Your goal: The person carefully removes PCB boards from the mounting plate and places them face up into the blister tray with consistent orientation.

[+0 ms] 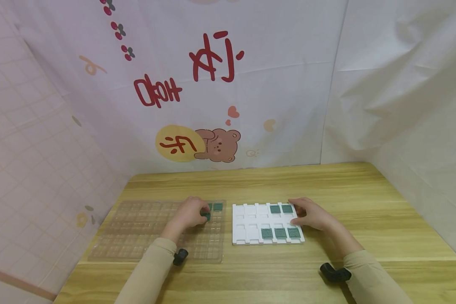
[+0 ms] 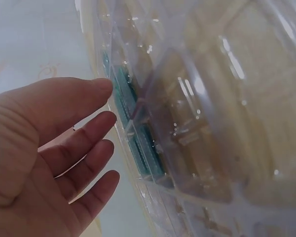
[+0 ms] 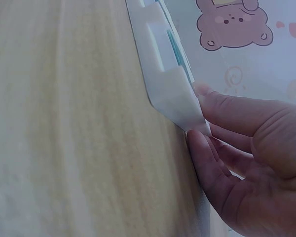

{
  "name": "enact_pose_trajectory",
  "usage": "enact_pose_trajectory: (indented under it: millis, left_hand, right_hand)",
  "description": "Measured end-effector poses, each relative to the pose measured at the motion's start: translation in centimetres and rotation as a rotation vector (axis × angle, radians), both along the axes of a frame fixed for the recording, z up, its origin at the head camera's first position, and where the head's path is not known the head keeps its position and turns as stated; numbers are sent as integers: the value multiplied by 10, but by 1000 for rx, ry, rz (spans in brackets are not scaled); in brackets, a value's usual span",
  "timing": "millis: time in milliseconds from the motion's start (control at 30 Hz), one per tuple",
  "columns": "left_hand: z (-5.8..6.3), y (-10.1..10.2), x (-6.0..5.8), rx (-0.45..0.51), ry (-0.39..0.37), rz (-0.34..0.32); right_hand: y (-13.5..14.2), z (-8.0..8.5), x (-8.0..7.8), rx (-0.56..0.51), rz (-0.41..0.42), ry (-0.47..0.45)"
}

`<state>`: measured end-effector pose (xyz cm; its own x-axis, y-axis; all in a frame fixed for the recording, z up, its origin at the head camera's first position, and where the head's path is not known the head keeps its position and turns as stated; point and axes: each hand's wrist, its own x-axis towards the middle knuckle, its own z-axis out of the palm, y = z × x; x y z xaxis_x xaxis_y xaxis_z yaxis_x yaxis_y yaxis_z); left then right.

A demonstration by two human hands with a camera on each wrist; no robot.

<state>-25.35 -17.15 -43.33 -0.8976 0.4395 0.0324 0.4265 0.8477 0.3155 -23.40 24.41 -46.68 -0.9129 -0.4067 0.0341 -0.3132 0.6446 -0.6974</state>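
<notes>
Five of the white tray's (image 1: pixel 247 220) ten slots hold chips (image 1: pixel 280 233); five remain unfilled. The left hand (image 1: pixel 190 213) bends over more chips (image 1: pixel 218 206) in the clear tray (image 1: pixel 225 236), its grip impossible to tell; the right hand (image 1: pixel 314 214) pinches the white tray's edge.

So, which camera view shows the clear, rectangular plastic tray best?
The head view: the tray appears almost whole, the left hand and beige sleeve covering some. The left wrist view shows one part closely; the right wrist view, none.
</notes>
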Motion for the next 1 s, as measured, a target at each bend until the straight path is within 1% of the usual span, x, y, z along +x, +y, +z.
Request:
enact_pose_trajectory:
  millis: [167, 333, 533, 700, 833, 1000]
  left_hand:
    - [0, 1, 1, 49, 40, -14]
    - [4, 6, 5, 82, 82, -13]
    - [9, 15, 13, 88, 159, -30]
    - [14, 25, 21, 116, 212, -63]
    - [18, 32, 26, 156, 285, -107]
    - [19, 41, 30, 146, 393, -158]
  right_hand:
    - [0, 0, 0, 0, 1, 0]
    - [0, 0, -1, -1, 1, 2]
    - [0, -1, -1, -1, 2, 4]
    - [0, -1, -1, -5, 4, -2]
    - [1, -2, -1, -8, 5, -6]
    - [0, -2, -1, -15, 2, -10]
